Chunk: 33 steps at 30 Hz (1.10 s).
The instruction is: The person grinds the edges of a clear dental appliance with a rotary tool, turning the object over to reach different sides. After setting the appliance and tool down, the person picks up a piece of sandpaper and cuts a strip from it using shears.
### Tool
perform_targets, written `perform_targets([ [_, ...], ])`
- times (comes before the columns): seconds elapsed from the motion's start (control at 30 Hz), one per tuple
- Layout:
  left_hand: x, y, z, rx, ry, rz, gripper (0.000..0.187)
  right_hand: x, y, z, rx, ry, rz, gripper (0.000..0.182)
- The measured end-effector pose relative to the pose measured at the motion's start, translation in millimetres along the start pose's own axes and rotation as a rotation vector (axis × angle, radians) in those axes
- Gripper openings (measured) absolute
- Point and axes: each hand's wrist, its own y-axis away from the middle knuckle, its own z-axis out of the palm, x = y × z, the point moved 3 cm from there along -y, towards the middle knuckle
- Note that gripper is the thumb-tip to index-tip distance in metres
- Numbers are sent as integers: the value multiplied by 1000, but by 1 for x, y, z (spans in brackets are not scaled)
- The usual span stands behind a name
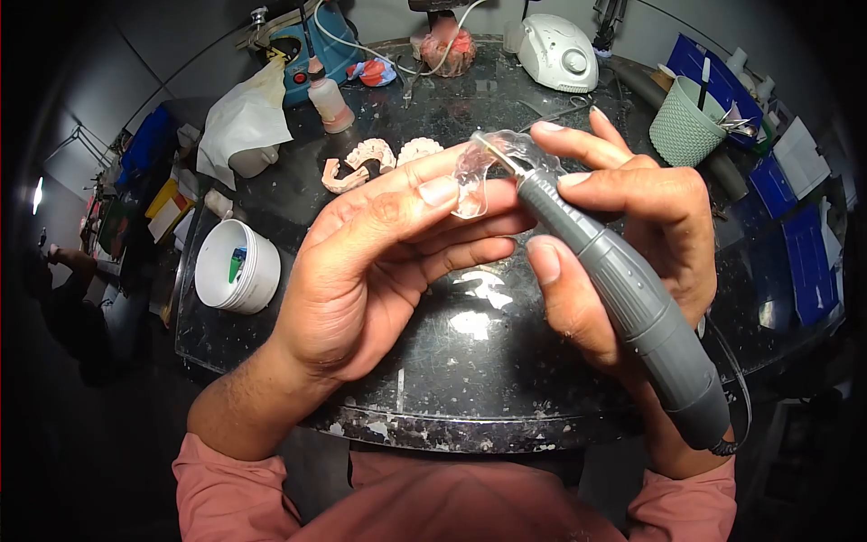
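My left hand pinches a clear plastic dental aligner between thumb and fingers, its other fingers curled behind. My right hand is wrapped round a dark grey rotary handpiece, which slants up and to the left. The handpiece's thin bit lies at the aligner's curved edge; whether it touches cannot be made out. A cord runs from the handpiece's rear end. Just beyond my left hand, pale dental models rest on the dark tabletop, partly hidden by my fingers.
A white tub with small items stands at left, near a white cloth. Behind are a bottle of pink liquid, a blue machine and a white control unit. A green basket of tools stands at right.
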Motion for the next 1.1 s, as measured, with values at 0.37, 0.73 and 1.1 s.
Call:
perform_targets([
  [0.37, -2, -1, 1, -39, -65, 14, 52, -2, 0, 0, 0, -8, -17, 39],
  [0.73, 0, 1, -2, -51, -97, 22, 53, -3, -2, -1, -15, -13, -24, 37],
  [1.1, 2, -1, 2, -56, 9, 13, 52, -5, -3, -2, -30, -17, -13, 37],
])
